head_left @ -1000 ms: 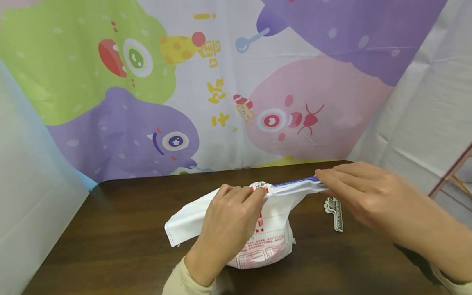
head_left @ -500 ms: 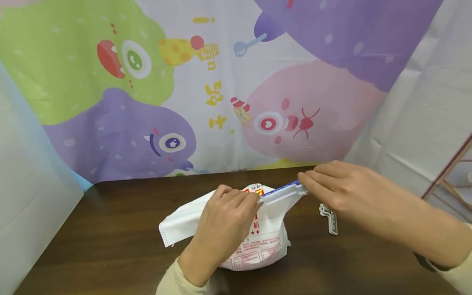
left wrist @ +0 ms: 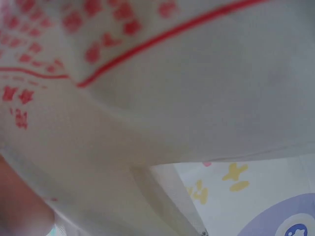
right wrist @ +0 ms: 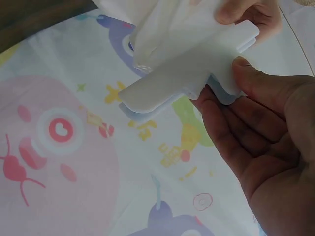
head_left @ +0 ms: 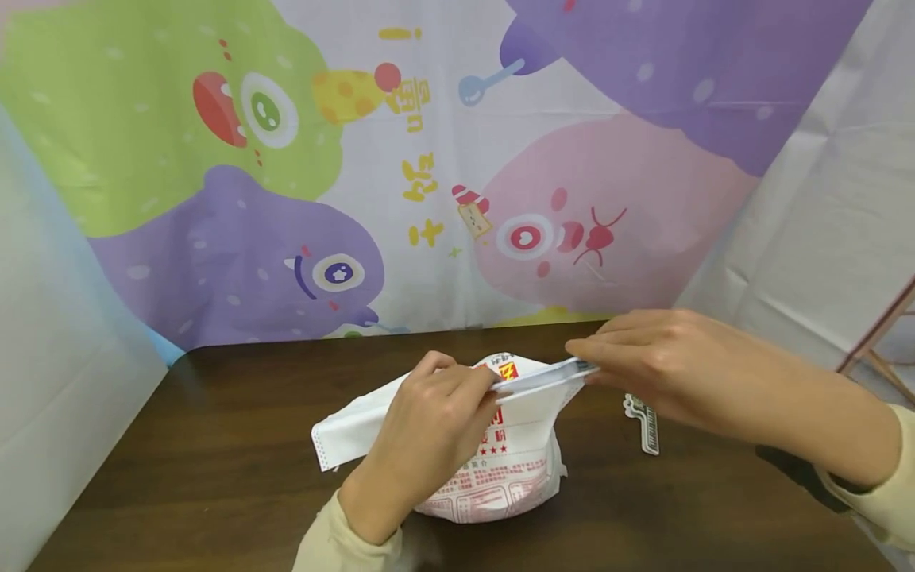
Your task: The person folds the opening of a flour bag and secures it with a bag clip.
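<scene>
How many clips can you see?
2. One white clip is on the bag top, pinched by the right hand. Another clip lies on the table, right of the bag.

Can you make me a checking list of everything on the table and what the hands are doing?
Surface: dark brown wooden table, bare wood showing around the bag.
Job's things: white bag with red print stands mid-table, its top folded flat; a white sealing clip sits on the fold.
Clutter: a small piano-key patterned clip lies right of the bag.
Grips: left hand pinches the folded top; right hand holds the sealing clip at its right end.
Cables: nothing seen.
Surroundings: cartoon monster backdrop behind; a wooden frame at the right edge.
</scene>
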`<state>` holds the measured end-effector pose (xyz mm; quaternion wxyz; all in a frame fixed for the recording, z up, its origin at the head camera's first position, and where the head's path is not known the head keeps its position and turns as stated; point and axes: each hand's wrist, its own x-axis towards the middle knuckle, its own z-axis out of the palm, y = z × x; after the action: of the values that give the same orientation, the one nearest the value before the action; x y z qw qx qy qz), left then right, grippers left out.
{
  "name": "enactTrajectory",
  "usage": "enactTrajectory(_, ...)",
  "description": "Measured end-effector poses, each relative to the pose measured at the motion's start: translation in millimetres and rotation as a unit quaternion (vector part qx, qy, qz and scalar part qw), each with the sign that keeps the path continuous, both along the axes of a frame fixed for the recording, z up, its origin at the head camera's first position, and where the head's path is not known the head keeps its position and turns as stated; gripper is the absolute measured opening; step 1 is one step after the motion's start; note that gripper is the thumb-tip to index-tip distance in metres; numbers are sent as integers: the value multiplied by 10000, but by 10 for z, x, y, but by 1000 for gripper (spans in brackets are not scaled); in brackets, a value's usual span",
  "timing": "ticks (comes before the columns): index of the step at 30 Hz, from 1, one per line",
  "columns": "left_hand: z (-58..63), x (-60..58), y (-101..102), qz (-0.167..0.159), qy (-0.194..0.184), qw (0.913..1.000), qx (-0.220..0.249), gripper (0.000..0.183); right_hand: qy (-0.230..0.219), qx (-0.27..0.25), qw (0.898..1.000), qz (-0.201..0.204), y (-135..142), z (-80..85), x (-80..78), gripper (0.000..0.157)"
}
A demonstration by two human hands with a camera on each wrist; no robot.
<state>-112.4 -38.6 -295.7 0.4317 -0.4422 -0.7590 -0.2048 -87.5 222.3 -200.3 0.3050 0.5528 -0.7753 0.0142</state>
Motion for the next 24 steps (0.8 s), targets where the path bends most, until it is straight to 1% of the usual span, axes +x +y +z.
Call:
enactTrajectory(3, -8, -21, 4, -50, -4, 10000, 65, 14, 126, 141, 9998, -109, -1, -13, -4, 50)
enactTrajectory(6, -7, -20, 3, -19, -142, 9999, 74, 13, 288, 217, 9992, -191, -20, -25, -2, 51)
enactTrajectory(10, 7, 8, 0, 53, -452, 9990, 44, 13, 367, 186, 9986, -326, -52, -41, 10, 50)
enactTrajectory(14, 42, 58, -25, 130, -803, 9966, -101, 20, 413, 191, 9977, -503, -59, -69, 26, 46)
enactTrajectory(16, 56, 76, -55, 182, -900, 9957, -134, 23, 414, 181, 9974, -568, -54, -82, 30, 45)
enactTrajectory(20, 72, 79, -112, 238, -901, 9956, -127, 13, 408, 126, 9974, -575, -45, -101, 34, 44)
enactTrajectory(22, 75, 71, -123, 213, -840, 9962, -121, 6, 410, 66, 9976, -562, -45, -104, 33, 45)
enactTrajectory(24, 80, 64, -126, 222, -736, 9970, -123, 4, 412, -22, 9977, -536, -46, -106, 28, 45)
